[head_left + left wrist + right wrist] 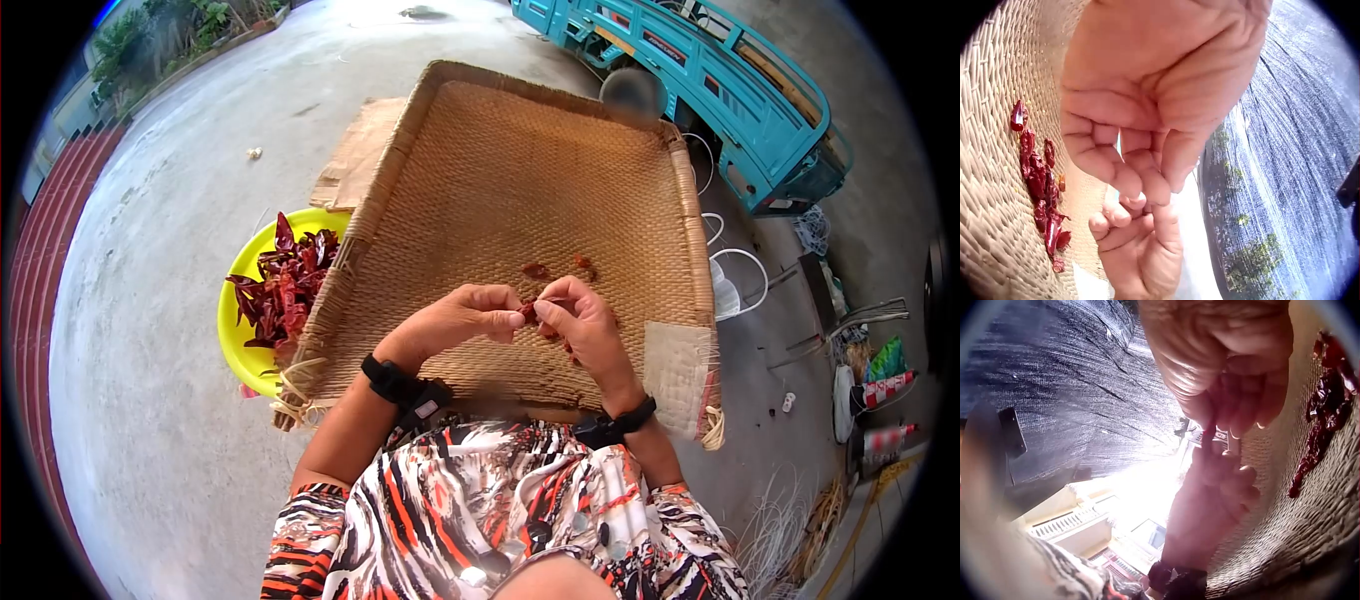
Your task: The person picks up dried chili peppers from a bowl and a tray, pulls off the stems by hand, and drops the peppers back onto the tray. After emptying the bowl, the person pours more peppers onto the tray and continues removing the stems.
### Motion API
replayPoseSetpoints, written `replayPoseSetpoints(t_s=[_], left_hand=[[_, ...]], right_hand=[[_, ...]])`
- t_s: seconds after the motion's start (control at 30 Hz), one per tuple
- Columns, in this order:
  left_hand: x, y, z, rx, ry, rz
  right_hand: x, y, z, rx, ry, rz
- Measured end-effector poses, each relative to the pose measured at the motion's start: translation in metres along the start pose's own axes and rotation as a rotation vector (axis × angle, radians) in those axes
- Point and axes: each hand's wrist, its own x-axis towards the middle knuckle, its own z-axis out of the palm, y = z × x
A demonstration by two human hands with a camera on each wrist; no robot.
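Note:
A dried red chili [528, 311] is between my two hands, above a wide woven basket [520, 170]. The fingertips of my left hand [450, 322] pinch one end of it. From the other side, my right hand [592, 335] pinches it with thumb and forefinger. In the right wrist view a dark strip of the chili [1209, 432] shows where the fingertips meet; in the left wrist view the fingers hide it. Beneath the hands, several red chili pieces [1038, 175] lie in a loose row on the weave.
To the left, a yellow basin [232, 340] full of dried red chilies [285, 285] stands partly under the basket's edge. Cardboard [360, 150] lies behind it. A blue cargo tricycle [720, 90] is parked at the back right, and a white bucket [727, 290] stands right of the basket.

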Motion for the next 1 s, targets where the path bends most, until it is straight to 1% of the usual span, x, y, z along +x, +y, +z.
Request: replayPoseSetpoints(t_s=[0.07,0.13,0.17,0.23,0.27,0.33,0.37,0.4,0.5,0.53,0.57,0.6,0.67,0.7,0.77,0.8,0.87,0.9,0.93,1.0], left_hand=[[-0.001,0.0,0.001,-0.013,-0.011,0.028],[-0.002,0.004,0.003,0.016,-0.015,0.035],[-0.002,0.004,0.002,0.006,0.013,0.042],[-0.002,0.003,-0.001,-0.016,0.073,0.056],[-0.002,0.003,-0.001,-0.071,0.164,0.079],[-0.001,0.006,-0.002,-0.182,0.349,0.123],[0.001,0.005,-0.001,-0.233,0.481,0.177],[0.003,0.002,-0.007,-0.29,0.569,0.277],[-0.001,-0.003,-0.026,-0.447,0.863,0.579],[-0.003,-0.003,-0.033,-0.525,0.963,0.669],[-0.007,-0.005,-0.044,-0.666,1.081,0.617],[-0.014,0.003,-0.045,-0.832,1.072,0.548],[-0.016,0.015,-0.034,-0.8,1.152,0.633],[-0.016,0.014,-0.034,-0.801,1.162,0.602],[-0.013,0.01,-0.037,-0.804,1.181,0.542],[-0.011,0.008,-0.037,-0.767,1.149,0.517],[-0.009,0.002,-0.038,-0.694,1.084,0.466],[-0.007,-0.002,-0.042,-0.695,1.021,0.438],[-0.005,-0.007,-0.042,-0.667,0.971,0.451],[-0.004,-0.013,-0.04,-0.606,0.948,0.388]], right_hand=[[0.001,0.003,-0.003,0.04,-0.029,0.03],[0.003,0.009,-0.004,0.041,-0.031,0.009],[0.002,0.01,-0.005,0.044,-0.032,-0.001],[0.004,0.003,-0.015,-0.016,0.09,-0.019],[0.004,-0.001,-0.023,-0.046,0.149,-0.027],[0.007,0.01,-0.05,-0.186,0.268,-0.102],[0.004,0.014,-0.064,-0.363,0.279,-0.065],[0.001,0.014,-0.075,-0.539,0.289,-0.029],[-0.008,0.017,-0.093,-0.897,0.267,0.11],[-0.009,0.02,-0.097,-0.949,0.279,0.122],[-0.01,0.024,-0.1,-1.002,0.29,0.132],[-0.01,0.028,-0.103,-1.053,0.3,0.142],[-0.01,0.034,-0.106,-1.082,0.283,0.16],[-0.01,0.036,-0.106,-1.095,0.275,0.169],[-0.011,0.038,-0.104,-1.159,0.292,0.115],[-0.012,0.039,-0.103,-1.191,0.301,0.088],[-0.012,0.041,-0.105,-1.154,0.312,0.078],[-0.012,0.043,-0.105,-1.135,0.316,0.072],[-0.012,0.044,-0.108,-1.102,0.279,0.096],[-0.009,0.043,-0.112,-1.035,0.203,0.137]])
